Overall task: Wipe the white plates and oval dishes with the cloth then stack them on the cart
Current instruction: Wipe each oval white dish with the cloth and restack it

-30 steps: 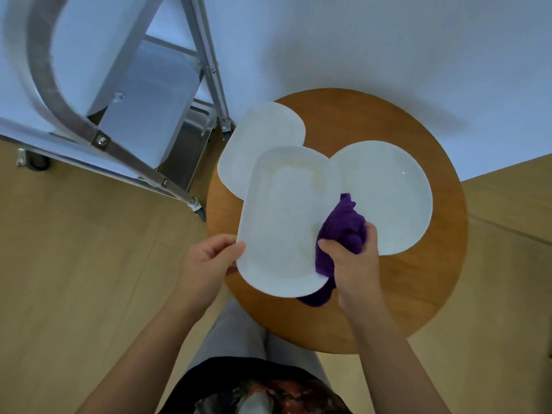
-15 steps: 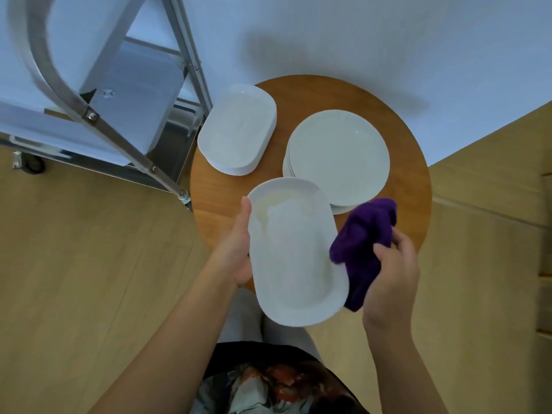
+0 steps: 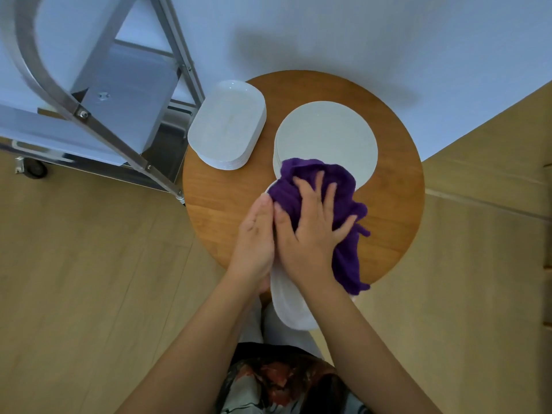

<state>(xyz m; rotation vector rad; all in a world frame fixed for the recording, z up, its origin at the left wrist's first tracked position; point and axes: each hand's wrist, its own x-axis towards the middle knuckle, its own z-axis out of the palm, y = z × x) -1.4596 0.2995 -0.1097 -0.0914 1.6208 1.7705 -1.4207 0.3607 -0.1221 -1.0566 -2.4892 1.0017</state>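
Round wooden counter (image 3: 388, 222) is sitting against a pale wall with a metal cart (image 3: 98, 94) at its left, carrying a stack of oval dishes (image 3: 227, 124) and a stack of round plates (image 3: 325, 135). Left hand (image 3: 254, 243) is gripping the edge of a held oval dish (image 3: 288, 306) over the counter's near side. Right hand (image 3: 307, 231) is pressing the purple cloth (image 3: 346, 204) flat on it, fingers spread wide.
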